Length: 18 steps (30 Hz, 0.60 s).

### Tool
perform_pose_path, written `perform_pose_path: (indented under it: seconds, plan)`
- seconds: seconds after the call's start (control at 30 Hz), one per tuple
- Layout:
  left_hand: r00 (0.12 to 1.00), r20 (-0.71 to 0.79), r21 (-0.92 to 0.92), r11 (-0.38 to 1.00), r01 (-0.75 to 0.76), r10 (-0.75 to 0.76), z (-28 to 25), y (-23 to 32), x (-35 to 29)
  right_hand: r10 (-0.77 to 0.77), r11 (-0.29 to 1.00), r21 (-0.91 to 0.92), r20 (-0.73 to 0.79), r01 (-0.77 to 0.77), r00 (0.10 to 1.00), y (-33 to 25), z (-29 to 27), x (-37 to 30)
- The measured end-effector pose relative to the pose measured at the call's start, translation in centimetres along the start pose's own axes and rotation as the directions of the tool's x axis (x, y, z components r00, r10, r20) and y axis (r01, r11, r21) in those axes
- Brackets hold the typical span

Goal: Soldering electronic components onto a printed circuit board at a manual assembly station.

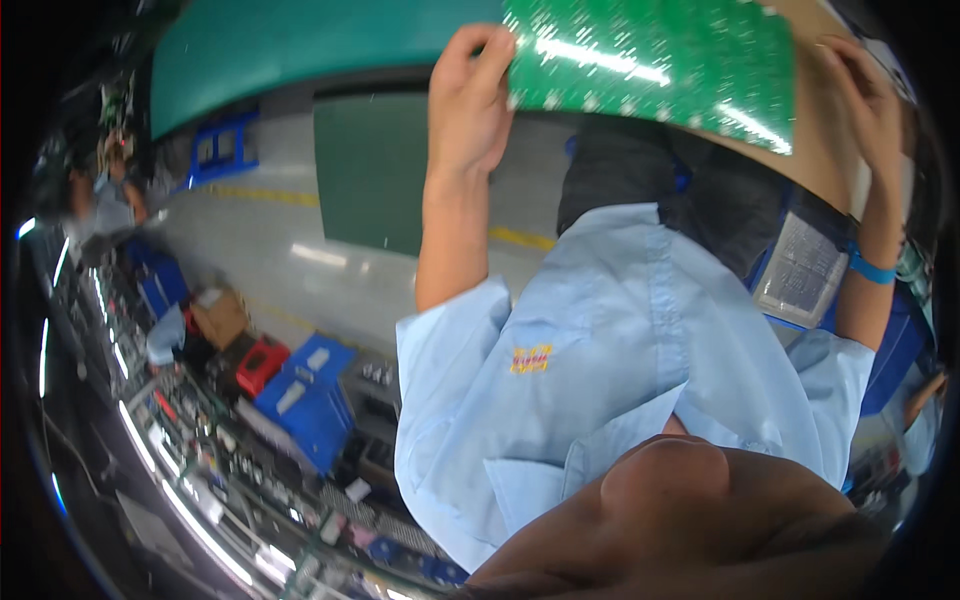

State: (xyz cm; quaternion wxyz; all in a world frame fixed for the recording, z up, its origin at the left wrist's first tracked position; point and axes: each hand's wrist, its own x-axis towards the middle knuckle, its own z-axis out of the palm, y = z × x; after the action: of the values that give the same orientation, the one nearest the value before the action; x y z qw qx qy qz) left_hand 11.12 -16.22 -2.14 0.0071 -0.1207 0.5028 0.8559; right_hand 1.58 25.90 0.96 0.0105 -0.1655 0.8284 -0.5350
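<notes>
A green printed circuit board panel (650, 65), with rows of small shiny spots and bright glare across it, is held up at the top right of the head view. My left hand (472, 105) pinches its left edge between thumb and fingers. Close to the panel's right edge is my right hand (868, 100), its fingers stretched out and a gap showing between them and the board. Behind that hand lies a brown surface (828, 140). The panel's upper edge runs out of the picture.
A teal tabletop (300, 60) spans the upper left. Below it stand a dark green panel (368, 170) and a blue frame (222, 145) on the grey floor. Blue bins (305, 395), a red box (262, 363) and a carton (222, 318) sit at left. Another person (115, 200) is at far left.
</notes>
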Motion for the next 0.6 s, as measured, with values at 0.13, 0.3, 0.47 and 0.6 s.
perform_pose_path:
  seconds: [0.13, 0.3, 0.47, 0.6]
  plan:
    - [0.998, -0.019, 0.067, 0.996, 0.065, -0.064, -0.4, -3.7, -0.7, 0.086, 0.985, -0.148, -0.039, -0.091, 0.996, 1.0, 1.7, -1.9]
    - [0.997, 0.026, 0.061, 0.996, 0.071, -0.072, 0.9, -5.1, -1.7, -0.111, 0.994, -0.032, -0.105, 0.108, 0.988, 0.2, 1.5, -4.5]
    - [0.996, 0.042, 0.059, 0.995, 0.079, -0.081, 1.4, -4.8, -1.4, -0.012, 0.999, -0.036, -0.08, 0.009, 0.997, -1.3, 1.4, -4.2]
    - [0.996, 0.045, 0.071, 0.994, 0.078, -0.082, 1.9, -4.9, -1.3, 0.063, 0.981, -0.18, -0.062, -0.073, 0.996, 1.3, 0.0, -3.7]
